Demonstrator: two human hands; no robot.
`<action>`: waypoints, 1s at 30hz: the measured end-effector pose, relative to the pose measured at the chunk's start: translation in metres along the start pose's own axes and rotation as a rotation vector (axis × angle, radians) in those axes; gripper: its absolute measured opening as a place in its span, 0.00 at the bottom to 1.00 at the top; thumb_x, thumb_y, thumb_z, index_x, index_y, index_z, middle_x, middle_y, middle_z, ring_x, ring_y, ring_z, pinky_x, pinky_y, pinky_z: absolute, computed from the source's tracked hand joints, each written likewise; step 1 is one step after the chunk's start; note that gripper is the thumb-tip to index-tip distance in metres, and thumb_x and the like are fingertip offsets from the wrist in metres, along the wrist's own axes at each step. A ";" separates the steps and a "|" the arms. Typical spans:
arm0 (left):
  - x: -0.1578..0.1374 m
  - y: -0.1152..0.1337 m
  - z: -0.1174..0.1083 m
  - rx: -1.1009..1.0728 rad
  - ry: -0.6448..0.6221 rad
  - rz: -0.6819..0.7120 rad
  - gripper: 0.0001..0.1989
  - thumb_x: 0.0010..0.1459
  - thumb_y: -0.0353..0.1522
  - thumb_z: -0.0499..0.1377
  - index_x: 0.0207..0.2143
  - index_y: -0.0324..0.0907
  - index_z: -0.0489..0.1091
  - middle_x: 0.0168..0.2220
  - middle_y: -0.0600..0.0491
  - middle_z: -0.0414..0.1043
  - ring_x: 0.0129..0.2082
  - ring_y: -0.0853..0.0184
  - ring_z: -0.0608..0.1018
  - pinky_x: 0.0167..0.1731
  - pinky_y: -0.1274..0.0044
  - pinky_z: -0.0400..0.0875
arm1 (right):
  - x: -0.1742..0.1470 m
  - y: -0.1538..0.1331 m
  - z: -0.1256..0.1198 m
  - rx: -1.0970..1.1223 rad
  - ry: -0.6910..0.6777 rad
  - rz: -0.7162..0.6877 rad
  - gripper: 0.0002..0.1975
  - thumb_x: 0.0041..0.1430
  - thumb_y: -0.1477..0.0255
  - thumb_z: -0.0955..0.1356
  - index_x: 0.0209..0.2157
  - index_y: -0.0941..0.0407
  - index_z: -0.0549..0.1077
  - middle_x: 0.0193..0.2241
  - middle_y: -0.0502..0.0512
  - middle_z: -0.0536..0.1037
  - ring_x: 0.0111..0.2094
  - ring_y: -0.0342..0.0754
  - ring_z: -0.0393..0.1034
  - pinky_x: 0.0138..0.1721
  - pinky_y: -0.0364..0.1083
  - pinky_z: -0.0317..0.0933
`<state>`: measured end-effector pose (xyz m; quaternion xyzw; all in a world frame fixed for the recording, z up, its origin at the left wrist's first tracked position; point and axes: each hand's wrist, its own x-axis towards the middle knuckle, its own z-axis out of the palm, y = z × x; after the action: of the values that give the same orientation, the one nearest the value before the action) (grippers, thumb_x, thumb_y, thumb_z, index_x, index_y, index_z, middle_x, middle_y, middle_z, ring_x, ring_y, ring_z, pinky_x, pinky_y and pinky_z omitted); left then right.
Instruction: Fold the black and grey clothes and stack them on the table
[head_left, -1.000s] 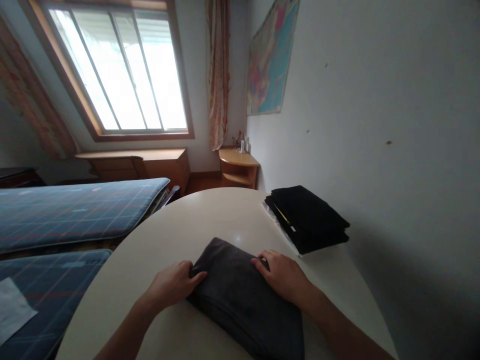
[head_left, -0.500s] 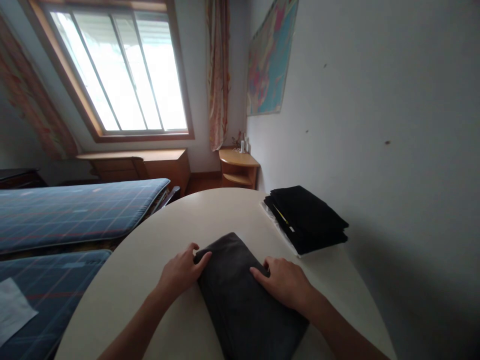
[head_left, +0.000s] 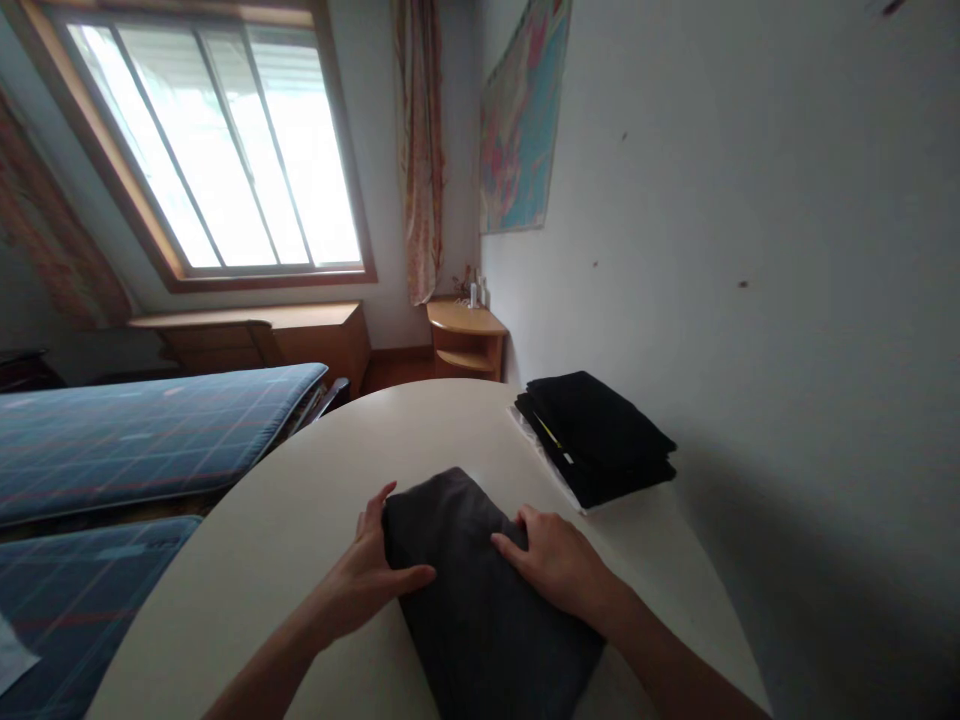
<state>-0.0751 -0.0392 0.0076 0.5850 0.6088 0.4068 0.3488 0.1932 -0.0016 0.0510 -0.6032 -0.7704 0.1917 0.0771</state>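
A folded dark grey cloth [head_left: 480, 590], perhaps a garment, lies on the round white table [head_left: 300, 530] in front of me. My left hand [head_left: 375, 570] is at its left edge, fingers stretched along the side and thumb spread across the top. On the opposite edge, my right hand [head_left: 559, 560] has its thumb on top and its fingers curled at the side, gripping the fabric. Farther back to the right sits a stack of folded black cloth [head_left: 600, 430] on clear plastic, with a small yellow strip showing at its left side.
Beds with blue plaid mattresses [head_left: 165, 430] stand to the left, with white paper [head_left: 11, 655] on the nearer one. The white wall [head_left: 712, 200] runs along the right. A corner shelf [head_left: 466, 318] and a wooden desk [head_left: 300, 318] stand beyond the table.
My left hand has opened wider, its thumb moving down along the cloth and its fingers straightening. My right hand keeps its hold. The whole view has shifted slightly.
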 end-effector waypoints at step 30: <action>0.112 0.126 0.086 -0.368 -0.057 0.411 0.50 0.51 0.25 0.64 0.71 0.50 0.43 0.70 0.44 0.49 0.62 0.51 0.66 0.54 0.60 0.73 | 0.042 0.067 -0.143 0.034 0.448 -0.238 0.25 0.63 0.66 0.64 0.61 0.53 0.69 0.57 0.57 0.75 0.56 0.55 0.71 0.60 0.55 0.62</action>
<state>0.0485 0.0784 0.0907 0.6342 0.3834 0.5561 0.3762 0.2925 0.0813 0.1514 -0.5341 -0.7964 0.0559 0.2782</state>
